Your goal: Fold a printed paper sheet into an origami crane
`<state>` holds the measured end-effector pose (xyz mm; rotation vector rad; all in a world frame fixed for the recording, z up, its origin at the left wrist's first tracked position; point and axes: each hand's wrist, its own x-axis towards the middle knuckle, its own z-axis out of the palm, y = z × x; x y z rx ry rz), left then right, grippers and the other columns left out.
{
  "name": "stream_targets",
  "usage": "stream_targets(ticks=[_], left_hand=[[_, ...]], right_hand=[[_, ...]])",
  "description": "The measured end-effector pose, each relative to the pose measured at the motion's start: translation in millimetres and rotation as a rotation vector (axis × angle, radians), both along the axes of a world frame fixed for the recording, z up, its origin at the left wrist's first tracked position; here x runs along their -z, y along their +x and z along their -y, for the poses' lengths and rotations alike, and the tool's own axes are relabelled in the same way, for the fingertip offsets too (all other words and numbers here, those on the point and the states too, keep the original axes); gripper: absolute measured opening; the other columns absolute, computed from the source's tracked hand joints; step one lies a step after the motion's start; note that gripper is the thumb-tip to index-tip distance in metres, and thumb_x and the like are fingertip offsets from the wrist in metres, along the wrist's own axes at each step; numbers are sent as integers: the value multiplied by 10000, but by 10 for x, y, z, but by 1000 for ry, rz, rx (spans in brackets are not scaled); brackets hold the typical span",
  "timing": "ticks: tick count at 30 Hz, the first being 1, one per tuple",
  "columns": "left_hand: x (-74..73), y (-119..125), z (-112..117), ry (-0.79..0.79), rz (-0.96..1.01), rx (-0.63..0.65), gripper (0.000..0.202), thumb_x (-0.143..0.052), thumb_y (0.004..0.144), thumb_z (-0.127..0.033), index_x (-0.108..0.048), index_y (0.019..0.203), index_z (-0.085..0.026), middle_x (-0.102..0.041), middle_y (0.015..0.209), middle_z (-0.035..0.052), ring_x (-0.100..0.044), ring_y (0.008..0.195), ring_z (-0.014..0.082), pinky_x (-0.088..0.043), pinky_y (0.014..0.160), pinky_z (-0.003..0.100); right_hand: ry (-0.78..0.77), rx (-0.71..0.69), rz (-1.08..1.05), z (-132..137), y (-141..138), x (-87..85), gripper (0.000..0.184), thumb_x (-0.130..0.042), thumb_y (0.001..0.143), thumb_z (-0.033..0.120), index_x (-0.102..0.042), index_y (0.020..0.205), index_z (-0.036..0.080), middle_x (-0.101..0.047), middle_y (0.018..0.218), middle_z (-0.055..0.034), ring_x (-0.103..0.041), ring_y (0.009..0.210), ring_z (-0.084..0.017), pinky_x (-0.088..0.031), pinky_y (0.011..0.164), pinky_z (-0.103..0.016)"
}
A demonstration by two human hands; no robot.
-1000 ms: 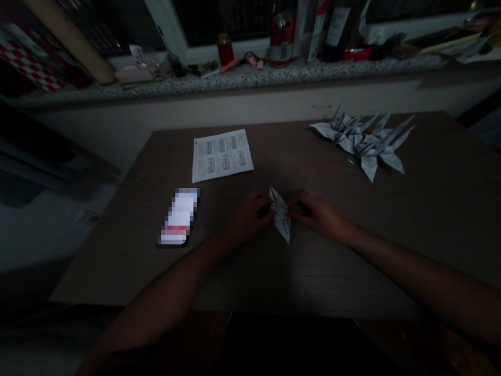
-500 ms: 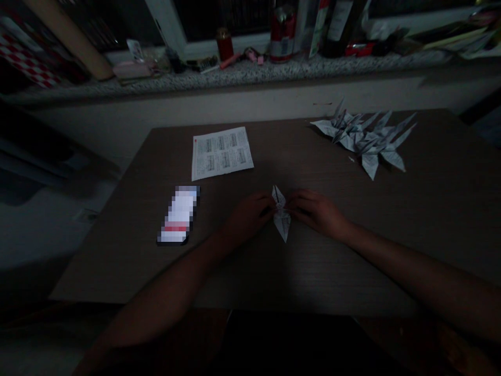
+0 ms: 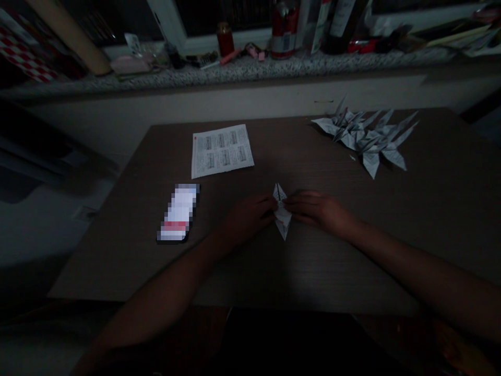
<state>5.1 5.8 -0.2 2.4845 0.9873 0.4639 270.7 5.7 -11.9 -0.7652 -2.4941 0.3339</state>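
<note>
A small folded piece of printed paper, diamond-shaped with a slit at its far tip, lies on the table in front of me. From the left, my left hand has its fingertips closed on the paper's edge. My right hand holds the opposite edge, its fingers together and pressing near the paper's middle. Both thumbs are hard to make out in the dim light.
A printed sheet lies flat at the back left, and a lit phone nearer me. Several folded paper cranes are clustered at the back right. Beyond the table, a granite sill carries a can and jars.
My fingers have come down flatter, and the right fingertips have moved onto the folded paper's middle. The paper looks flatter than before and stays in the same place.
</note>
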Motion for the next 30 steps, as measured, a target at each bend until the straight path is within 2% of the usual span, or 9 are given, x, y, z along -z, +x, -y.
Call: stream_targets(ticks=[5,12,17,20,22,25,30], left_hand=[[-24,22,17,34,-34,11,154,-600,1006,-185,-661,1147,-197,-669,1262,76,-645,1178,223,-521,1034,374],[-26,22,0,67,-89,39,169,-559,1025,-195,-673,1148,-180,-669,1257,91,-647,1160,235,-526,1009,380],[-114,-62,28,98,-73,104,254,-608,971,-179,-680,1214,-163,-626,1352,120,-618,1221,267,-524,1023,398],[-178,-66,86,72,-60,72,278,-620,971,-219,-678,1239,-173,-615,1366,118,-606,1243,262,-513,1047,397],[-192,-38,123,75,-58,36,261,-614,1005,-346,-686,1200,-187,-625,1343,113,-627,1200,264,-529,1016,413],[-168,13,155,75,-61,-11,392,-681,962,-475,-659,1236,-196,-609,1358,117,-615,1218,289,-527,1018,436],[-148,28,146,66,-79,-45,447,-760,907,-372,-602,1284,-191,-583,1368,123,-592,1234,294,-511,1039,431]], right_hand=[[59,-2,96,-8,17,-4,271,-562,1040,262,-743,1238,227,-753,1287,-82,-708,1159,-275,-601,986,-462],[101,-46,115,-5,23,-42,319,-539,1049,249,-705,1319,214,-753,1275,-104,-707,1167,-278,-609,982,-468],[103,-83,169,-1,43,-81,335,-540,1045,244,-687,1346,220,-739,1305,-96,-685,1209,-283,-593,1013,-471],[91,-90,145,-1,51,-84,342,-559,1030,235,-692,1344,219,-744,1283,-115,-688,1202,-297,-593,1002,-495],[87,-95,132,2,53,-87,350,-572,1019,223,-691,1348,204,-744,1277,-133,-694,1188,-311,-598,981,-512],[90,-89,143,16,50,-94,364,-583,1014,217,-681,1364,198,-740,1286,-137,-695,1181,-323,-593,973,-525],[77,-14,126,52,42,-106,339,-599,1012,238,-705,1334,251,-750,1267,-112,-700,1163,-312,-577,987,-520]])
